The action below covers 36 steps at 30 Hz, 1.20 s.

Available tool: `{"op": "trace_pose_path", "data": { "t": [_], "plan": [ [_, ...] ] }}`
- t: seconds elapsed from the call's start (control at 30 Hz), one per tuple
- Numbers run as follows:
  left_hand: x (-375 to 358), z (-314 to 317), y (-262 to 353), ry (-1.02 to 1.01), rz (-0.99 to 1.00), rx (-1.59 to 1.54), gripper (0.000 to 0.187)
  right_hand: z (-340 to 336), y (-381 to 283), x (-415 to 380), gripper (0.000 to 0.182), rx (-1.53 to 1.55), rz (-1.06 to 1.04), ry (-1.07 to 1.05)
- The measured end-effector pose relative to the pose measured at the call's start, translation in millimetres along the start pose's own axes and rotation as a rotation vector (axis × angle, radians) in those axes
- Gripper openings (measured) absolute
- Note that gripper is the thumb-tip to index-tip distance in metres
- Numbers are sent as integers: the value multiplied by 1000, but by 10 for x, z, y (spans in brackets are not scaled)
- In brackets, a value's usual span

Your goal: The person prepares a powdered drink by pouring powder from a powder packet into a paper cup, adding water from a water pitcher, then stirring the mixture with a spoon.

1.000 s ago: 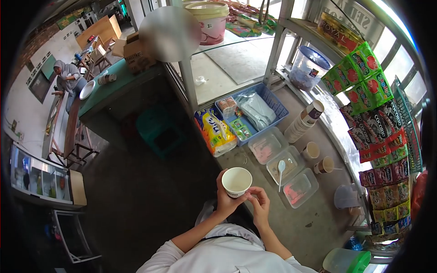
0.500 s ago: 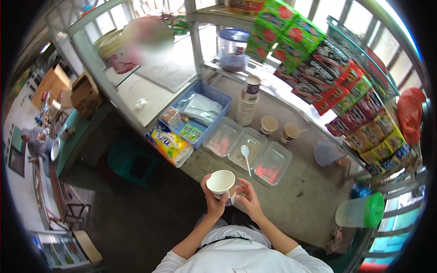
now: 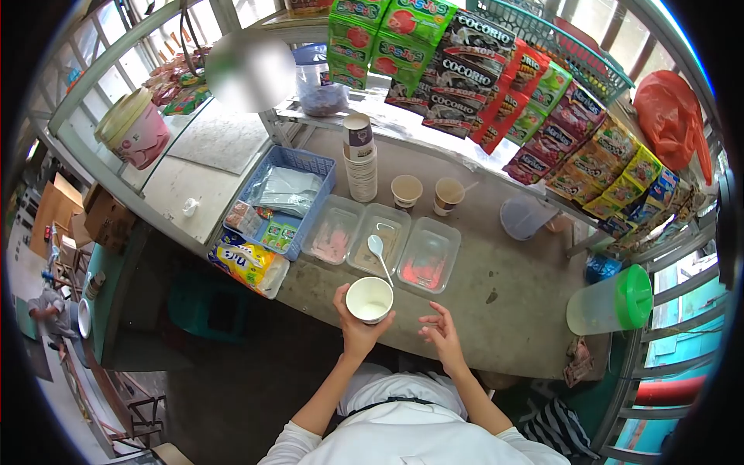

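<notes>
Presently, the left hand (image 3: 359, 335) is wrapped around the paper cup (image 3: 370, 301), mouth upward, at the near edge of the counter (image 3: 511, 306). The right hand (image 3: 444, 335), loosely spread and empty, is apart at its right; beyond, the white spoon (image 3: 377, 246) points its handle cupward.

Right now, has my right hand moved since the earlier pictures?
Yes: your right hand moved rightward along the counter, judged against the rightmost plastic container, and is now apart from the paper cup.
</notes>
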State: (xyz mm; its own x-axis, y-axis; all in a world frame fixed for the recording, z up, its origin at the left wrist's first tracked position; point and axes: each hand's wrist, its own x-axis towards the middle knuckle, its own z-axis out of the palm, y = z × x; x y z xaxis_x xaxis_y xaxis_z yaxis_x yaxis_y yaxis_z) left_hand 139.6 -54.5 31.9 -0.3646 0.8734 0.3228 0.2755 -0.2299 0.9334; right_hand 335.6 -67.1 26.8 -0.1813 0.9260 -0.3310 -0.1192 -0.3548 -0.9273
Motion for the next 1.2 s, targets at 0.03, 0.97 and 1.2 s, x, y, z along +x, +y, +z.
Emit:
{"op": "trace_pose_path", "data": {
  "t": [0.03,0.97,1.2],
  "plan": [
    [1,4,1,-18,-6,2,98,2,-12,0,60,17,-1,4],
    [-6,52,88,-324,85,-134,89,199,-75,189,87,-250,-296,-299],
    [124,-56,69,-321,7,-220,86,299,-270,370,70,-362,-310,-318]
  ]
}}
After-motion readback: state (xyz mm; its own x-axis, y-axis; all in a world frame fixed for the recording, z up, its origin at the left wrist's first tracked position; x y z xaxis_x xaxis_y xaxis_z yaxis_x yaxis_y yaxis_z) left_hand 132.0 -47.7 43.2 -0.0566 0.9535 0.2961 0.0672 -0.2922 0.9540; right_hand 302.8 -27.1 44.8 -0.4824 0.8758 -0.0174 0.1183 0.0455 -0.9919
